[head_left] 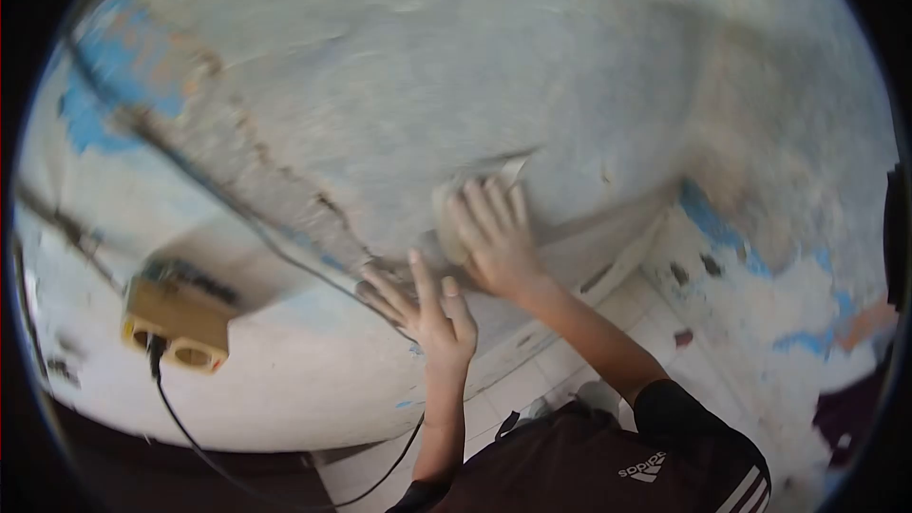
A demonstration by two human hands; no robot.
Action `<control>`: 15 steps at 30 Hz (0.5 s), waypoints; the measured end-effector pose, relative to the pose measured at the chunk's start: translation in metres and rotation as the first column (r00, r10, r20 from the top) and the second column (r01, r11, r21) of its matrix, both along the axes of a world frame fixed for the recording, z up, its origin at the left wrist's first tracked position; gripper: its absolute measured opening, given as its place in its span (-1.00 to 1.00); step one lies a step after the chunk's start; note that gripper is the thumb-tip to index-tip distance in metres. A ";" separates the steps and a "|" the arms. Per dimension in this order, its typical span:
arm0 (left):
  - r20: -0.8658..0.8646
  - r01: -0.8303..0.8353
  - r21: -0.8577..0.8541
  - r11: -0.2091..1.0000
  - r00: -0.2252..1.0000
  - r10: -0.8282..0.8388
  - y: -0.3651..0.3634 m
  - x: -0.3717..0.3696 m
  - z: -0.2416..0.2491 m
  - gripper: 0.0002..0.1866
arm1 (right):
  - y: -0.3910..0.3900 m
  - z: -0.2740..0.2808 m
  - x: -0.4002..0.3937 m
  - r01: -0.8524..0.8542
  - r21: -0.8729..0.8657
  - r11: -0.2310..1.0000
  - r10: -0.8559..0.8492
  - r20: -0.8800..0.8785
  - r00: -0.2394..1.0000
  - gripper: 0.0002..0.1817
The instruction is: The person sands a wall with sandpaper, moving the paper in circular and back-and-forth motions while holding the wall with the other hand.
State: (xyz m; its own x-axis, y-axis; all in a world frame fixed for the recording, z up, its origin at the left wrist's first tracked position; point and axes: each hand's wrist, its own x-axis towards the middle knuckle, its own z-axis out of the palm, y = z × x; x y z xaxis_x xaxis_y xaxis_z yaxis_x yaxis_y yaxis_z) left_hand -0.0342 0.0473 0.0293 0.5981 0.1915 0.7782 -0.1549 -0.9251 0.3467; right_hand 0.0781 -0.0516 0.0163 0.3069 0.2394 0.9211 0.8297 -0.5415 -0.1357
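My right hand lies over a pale, flat sheet, fingers together, pressing it against the worn grey-white wall. A light corner of it sticks out past the fingertips; the rest is under the palm, and blur hides its exact kind. Lower and to the left, my left hand is open, its fingers spread near the wall by a dark cable. I see nothing held in it. A ragged crack with broken plaster runs down the wall toward the left fingers.
A yellowish socket box with a black plug is on the wall at left. Its cord loops below my left arm. Blue paint patches show at upper left and on the right. Light floor tiles lie below.
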 end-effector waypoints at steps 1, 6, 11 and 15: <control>-0.006 -0.004 -0.005 1.000 1.000 0.003 -0.001 0.002 0.000 -0.41 | 0.008 -0.039 -0.008 -0.014 0.034 0.999 0.015 -0.039 0.999 -0.30; -0.145 -0.014 0.088 0.996 0.989 0.027 -0.011 -0.003 -0.013 -0.33 | 0.016 -0.165 -0.060 0.082 0.079 0.993 -0.031 -0.503 0.863 -0.29; -0.273 0.075 0.171 0.982 0.962 -0.026 -0.023 0.000 -0.041 -0.25 | -0.027 -0.126 -0.003 0.292 0.471 0.832 -0.012 -0.512 0.859 -0.32; -0.307 0.180 0.163 0.970 0.944 -0.123 -0.032 0.005 -0.066 -0.23 | -0.009 -0.139 -0.031 0.256 0.550 0.795 0.102 -0.536 0.838 -0.28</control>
State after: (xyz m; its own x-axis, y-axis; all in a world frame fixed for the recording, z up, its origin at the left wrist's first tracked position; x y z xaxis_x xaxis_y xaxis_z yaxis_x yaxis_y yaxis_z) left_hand -0.0291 0.0157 -0.0368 0.8150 -0.0508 0.5772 -0.2161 -0.9509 0.2214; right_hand 0.0472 -0.0607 -0.1231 0.7626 -0.3298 0.5565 0.4910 -0.2649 -0.8299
